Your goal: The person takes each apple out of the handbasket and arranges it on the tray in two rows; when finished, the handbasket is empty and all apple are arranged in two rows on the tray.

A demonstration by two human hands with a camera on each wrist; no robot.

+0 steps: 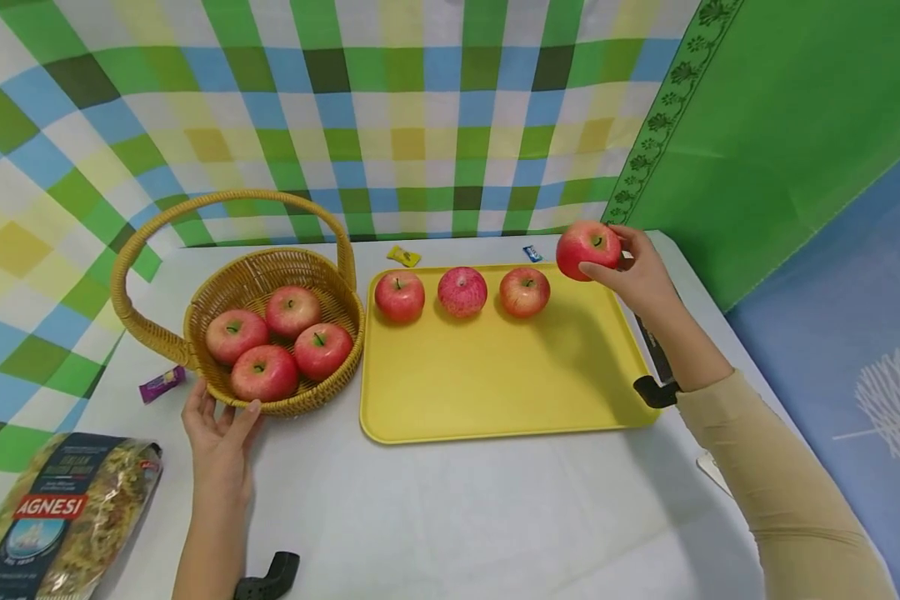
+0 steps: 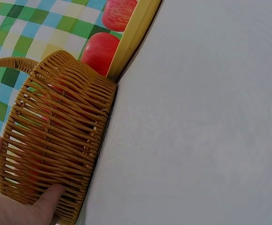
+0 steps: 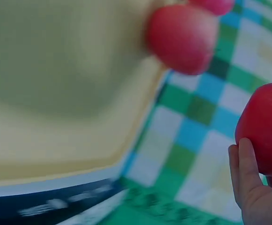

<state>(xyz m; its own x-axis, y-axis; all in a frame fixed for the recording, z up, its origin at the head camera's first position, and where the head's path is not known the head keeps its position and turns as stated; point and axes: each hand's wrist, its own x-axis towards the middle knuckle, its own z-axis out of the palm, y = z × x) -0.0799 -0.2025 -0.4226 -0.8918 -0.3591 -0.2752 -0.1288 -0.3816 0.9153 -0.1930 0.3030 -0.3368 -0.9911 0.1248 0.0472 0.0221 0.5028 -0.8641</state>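
Observation:
My right hand (image 1: pixel 641 271) grips a red apple (image 1: pixel 587 250) above the far right corner of the yellow tray (image 1: pixel 495 375). The right wrist view shows fingers (image 3: pixel 248 164) against the held apple (image 3: pixel 267 126). Along the tray's far side lie a red apple (image 1: pixel 400 297), a pink speckled apple (image 1: pixel 462 292) and another red apple (image 1: pixel 524 292). My left hand (image 1: pixel 217 433) touches the near outside of the wicker basket (image 1: pixel 243 275), fingers spread. In the left wrist view its thumb (image 2: pixel 51 197) presses the woven wall. Several apples (image 1: pixel 265 372) sit inside the basket.
A yellow-wrapped candy (image 1: pixel 403 256) and a blue one (image 1: pixel 532 253) lie behind the tray. A purple-wrapped candy (image 1: pixel 162 384) is left of the basket. An Agnesi pasta bag (image 1: pixel 60 517) lies front left. A dark package (image 3: pixel 56 204) borders the tray's right side. The basket's tall handle (image 1: pixel 232 197) arches up.

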